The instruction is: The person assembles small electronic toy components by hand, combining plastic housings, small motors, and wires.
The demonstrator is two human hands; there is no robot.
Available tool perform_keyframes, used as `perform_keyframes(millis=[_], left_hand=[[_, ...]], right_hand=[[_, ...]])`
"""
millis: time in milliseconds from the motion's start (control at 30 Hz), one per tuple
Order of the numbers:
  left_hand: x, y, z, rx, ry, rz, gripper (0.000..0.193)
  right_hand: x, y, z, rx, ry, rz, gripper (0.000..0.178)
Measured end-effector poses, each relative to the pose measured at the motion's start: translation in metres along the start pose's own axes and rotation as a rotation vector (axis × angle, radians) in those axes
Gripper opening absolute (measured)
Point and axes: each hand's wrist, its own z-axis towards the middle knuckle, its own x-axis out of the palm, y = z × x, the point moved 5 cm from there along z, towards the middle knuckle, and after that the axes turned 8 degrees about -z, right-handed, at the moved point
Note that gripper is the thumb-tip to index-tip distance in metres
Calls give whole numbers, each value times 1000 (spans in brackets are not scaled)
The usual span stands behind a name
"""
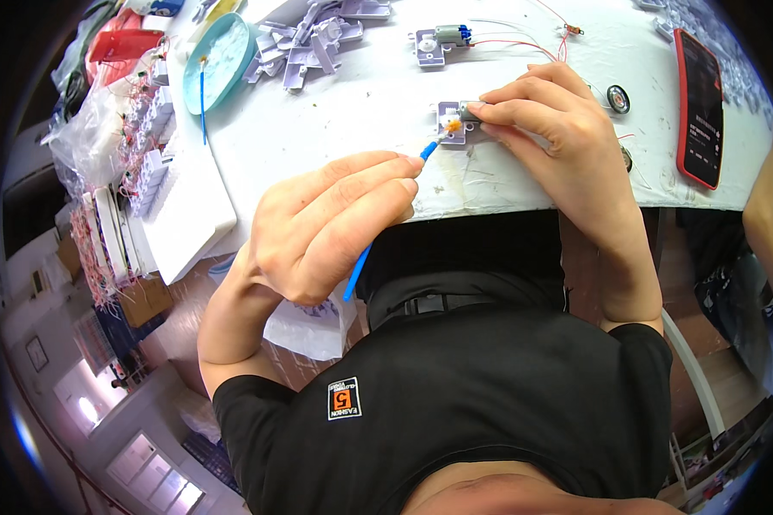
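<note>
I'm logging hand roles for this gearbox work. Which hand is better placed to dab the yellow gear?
Likely the left hand: it grips the blue stick with its tip at the yellow gear. The right hand is pinning the small gearbox on the table.

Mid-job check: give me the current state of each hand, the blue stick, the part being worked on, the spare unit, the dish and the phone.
left hand: gripping the blue stick
blue stick: tip touching the small motor housing
right hand: pressing the housing to the table
small motor housing: open, yellow gear showing
second motor unit: lying untouched, red wires attached
teal dish: tilted on its edge
phone: flat, screen lit
</note>
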Motion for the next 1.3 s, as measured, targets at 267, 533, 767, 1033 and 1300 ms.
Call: perform_keyframes(millis=[267, 533, 767, 1033, 1300], left_hand=[[-2, 2, 0, -12, -14, -10, 33], [-8, 0, 4, -110, -71, -84, 23], [-7, 38, -11, -558, -431, -299, 11], [-12, 69, -10, -643, -504, -458, 17], [-15, 78, -9, -666, -514, -466, 15]], right_hand=[[-1, 1, 1, 7, 13, 2, 20], [-2, 1, 2, -15, 16, -13, 19], [-2, 3, 2, -5, 28, -17, 20], [-2, 1, 3, -18, -27, -26, 12], [-2, 1, 1, 7, 12, 2, 19]])
